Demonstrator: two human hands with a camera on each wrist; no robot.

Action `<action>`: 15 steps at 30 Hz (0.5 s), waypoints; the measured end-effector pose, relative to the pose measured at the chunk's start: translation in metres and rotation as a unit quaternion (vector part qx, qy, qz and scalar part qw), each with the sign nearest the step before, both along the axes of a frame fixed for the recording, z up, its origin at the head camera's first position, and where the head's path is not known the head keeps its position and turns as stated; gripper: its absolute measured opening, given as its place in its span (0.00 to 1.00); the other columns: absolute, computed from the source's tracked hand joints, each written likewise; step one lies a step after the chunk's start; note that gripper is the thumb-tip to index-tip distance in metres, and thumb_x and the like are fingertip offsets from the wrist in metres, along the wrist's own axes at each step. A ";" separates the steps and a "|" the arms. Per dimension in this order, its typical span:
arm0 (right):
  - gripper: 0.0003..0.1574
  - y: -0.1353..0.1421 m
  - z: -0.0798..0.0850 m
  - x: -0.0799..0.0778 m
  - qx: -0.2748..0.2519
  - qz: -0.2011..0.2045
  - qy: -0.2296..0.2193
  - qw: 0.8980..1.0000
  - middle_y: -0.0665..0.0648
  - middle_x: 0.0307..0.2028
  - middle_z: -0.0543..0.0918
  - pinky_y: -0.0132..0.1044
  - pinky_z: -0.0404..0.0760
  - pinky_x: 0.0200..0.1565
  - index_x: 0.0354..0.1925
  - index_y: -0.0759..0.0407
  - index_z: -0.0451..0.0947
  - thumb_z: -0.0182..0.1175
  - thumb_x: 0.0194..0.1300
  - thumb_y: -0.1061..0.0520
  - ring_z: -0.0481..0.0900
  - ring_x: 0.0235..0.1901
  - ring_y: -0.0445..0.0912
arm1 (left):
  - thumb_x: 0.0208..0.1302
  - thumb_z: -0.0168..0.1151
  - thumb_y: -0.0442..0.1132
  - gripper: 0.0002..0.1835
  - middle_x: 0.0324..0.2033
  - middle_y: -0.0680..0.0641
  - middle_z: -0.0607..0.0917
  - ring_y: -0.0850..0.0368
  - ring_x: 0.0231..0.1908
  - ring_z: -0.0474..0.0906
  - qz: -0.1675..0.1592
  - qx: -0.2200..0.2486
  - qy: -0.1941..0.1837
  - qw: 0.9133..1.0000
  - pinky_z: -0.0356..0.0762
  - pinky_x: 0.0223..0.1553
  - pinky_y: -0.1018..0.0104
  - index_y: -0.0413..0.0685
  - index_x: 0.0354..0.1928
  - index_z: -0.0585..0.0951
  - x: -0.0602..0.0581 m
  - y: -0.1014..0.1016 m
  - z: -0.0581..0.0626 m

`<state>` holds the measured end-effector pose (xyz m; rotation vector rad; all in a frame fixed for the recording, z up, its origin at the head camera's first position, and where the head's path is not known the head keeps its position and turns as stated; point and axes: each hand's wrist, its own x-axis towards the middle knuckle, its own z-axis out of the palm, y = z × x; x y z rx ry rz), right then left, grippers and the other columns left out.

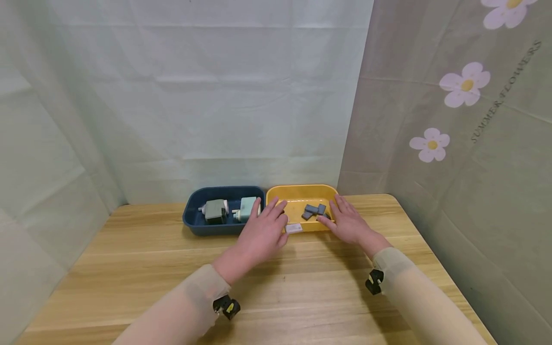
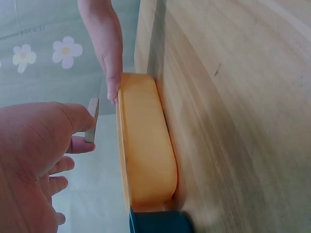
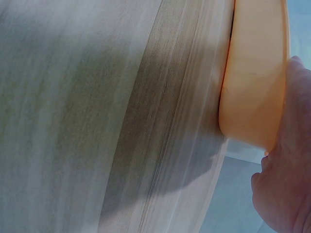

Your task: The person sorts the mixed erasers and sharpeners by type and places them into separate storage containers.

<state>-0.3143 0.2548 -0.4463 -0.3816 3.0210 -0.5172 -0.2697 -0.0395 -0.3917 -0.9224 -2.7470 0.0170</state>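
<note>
My left hand [image 1: 263, 235] hovers in front of the two trays. Between thumb and index finger it pinches a small, flat, pale grey block [image 1: 294, 228], seen edge-on in the left wrist view [image 2: 92, 120]. The other fingers are spread. Behind the block sits a yellow tray [image 1: 302, 191] with several small dark grey blocks [image 1: 312, 210] in its right half. My right hand [image 1: 350, 225] rests on this tray's right end, fingers extended along the rim and thumb over the front corner. In the right wrist view that hand [image 3: 291, 179] lies against the tray rim.
A dark blue tray [image 1: 215, 231] stands directly left of the yellow one. Inside lie a grey boxy item [image 1: 215, 211] and a mint boxy item [image 1: 247, 209], both with white end pieces. Hanging cloth [image 1: 215, 96] closes off the back and sides of the wooden table [image 1: 284, 306].
</note>
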 end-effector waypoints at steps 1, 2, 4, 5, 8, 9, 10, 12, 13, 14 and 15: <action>0.60 0.000 0.000 0.000 0.000 0.000 0.000 1.000 0.71 0.88 0.39 0.62 0.40 0.84 0.87 0.71 0.48 0.42 0.86 0.25 0.37 0.87 0.66 | 0.77 0.72 0.53 0.17 0.81 0.44 0.71 0.42 0.85 0.56 0.002 0.000 0.000 1.000 0.42 0.82 0.27 0.50 0.56 0.87 -0.001 0.000 0.000; 0.60 0.000 0.000 0.000 0.000 0.000 0.000 1.000 0.71 0.88 0.39 0.62 0.40 0.84 0.87 0.71 0.48 0.41 0.86 0.25 0.37 0.87 0.66 | 0.77 0.71 0.53 0.17 0.81 0.44 0.71 0.42 0.85 0.56 0.004 0.001 0.001 1.000 0.42 0.82 0.27 0.51 0.56 0.87 -0.003 0.000 0.001; 0.60 0.000 0.000 -0.001 0.001 0.001 0.000 1.000 0.71 0.88 0.39 0.61 0.40 0.84 0.87 0.71 0.48 0.41 0.86 0.25 0.37 0.87 0.66 | 0.77 0.71 0.54 0.18 0.81 0.44 0.71 0.42 0.84 0.57 0.006 0.003 0.003 1.000 0.42 0.82 0.27 0.50 0.57 0.86 -0.005 0.000 0.001; 0.60 0.000 0.000 -0.001 0.002 0.001 0.000 1.000 0.71 0.88 0.39 0.61 0.40 0.84 0.87 0.71 0.48 0.42 0.86 0.25 0.38 0.87 0.66 | 0.77 0.71 0.54 0.18 0.82 0.44 0.70 0.42 0.84 0.57 0.007 0.003 0.004 1.000 0.42 0.82 0.27 0.50 0.56 0.86 -0.006 -0.001 0.002; 0.60 0.000 -0.001 -0.001 0.005 0.001 -0.001 1.000 0.71 0.88 0.39 0.61 0.40 0.84 0.87 0.71 0.48 0.41 0.86 0.25 0.37 0.87 0.66 | 0.78 0.70 0.54 0.17 0.82 0.43 0.69 0.41 0.84 0.57 0.009 0.009 0.003 1.000 0.42 0.82 0.27 0.50 0.55 0.86 -0.010 0.000 0.002; 0.60 0.000 0.000 -0.001 0.004 0.001 -0.001 1.000 0.71 0.88 0.39 0.61 0.40 0.84 0.87 0.71 0.48 0.41 0.86 0.25 0.37 0.87 0.66 | 0.78 0.70 0.53 0.16 0.82 0.43 0.69 0.41 0.84 0.57 0.009 0.012 0.003 1.000 0.42 0.81 0.27 0.50 0.54 0.86 -0.011 0.000 0.002; 0.60 0.000 0.000 -0.001 0.004 0.002 -0.001 1.000 0.71 0.88 0.39 0.61 0.40 0.84 0.87 0.71 0.48 0.42 0.86 0.25 0.36 0.87 0.66 | 0.79 0.70 0.53 0.16 0.82 0.42 0.69 0.41 0.84 0.57 0.011 0.015 0.003 1.000 0.43 0.81 0.27 0.50 0.54 0.85 -0.012 0.000 0.002; 0.60 -0.001 0.000 -0.001 0.003 0.001 -0.002 1.000 0.71 0.88 0.38 0.61 0.40 0.84 0.87 0.71 0.48 0.42 0.86 0.25 0.36 0.87 0.66 | 0.78 0.70 0.53 0.15 0.82 0.42 0.70 0.40 0.84 0.57 0.013 0.019 0.005 1.000 0.43 0.81 0.26 0.50 0.52 0.85 -0.014 0.001 0.003; 0.60 -0.001 0.000 -0.001 0.003 0.000 -0.002 1.000 0.71 0.88 0.38 0.61 0.40 0.84 0.87 0.71 0.48 0.42 0.86 0.26 0.36 0.87 0.65 | 0.78 0.71 0.52 0.15 0.82 0.42 0.70 0.40 0.84 0.58 0.014 0.021 0.006 1.000 0.44 0.81 0.26 0.50 0.52 0.86 -0.015 0.001 0.003; 0.59 -0.001 0.000 0.000 0.002 0.000 -0.002 1.000 0.71 0.88 0.38 0.61 0.40 0.84 0.87 0.71 0.48 0.43 0.86 0.26 0.36 0.87 0.66 | 0.78 0.71 0.52 0.15 0.81 0.42 0.70 0.39 0.84 0.58 0.015 0.023 0.006 1.000 0.44 0.81 0.26 0.49 0.52 0.86 -0.017 0.002 0.003; 0.59 0.000 0.000 0.000 0.000 0.000 -0.001 1.000 0.71 0.88 0.38 0.62 0.40 0.84 0.87 0.71 0.48 0.43 0.87 0.26 0.36 0.87 0.66 | 0.78 0.71 0.52 0.15 0.81 0.42 0.70 0.39 0.84 0.58 0.018 0.024 0.005 1.000 0.44 0.81 0.26 0.50 0.52 0.86 -0.018 0.003 0.003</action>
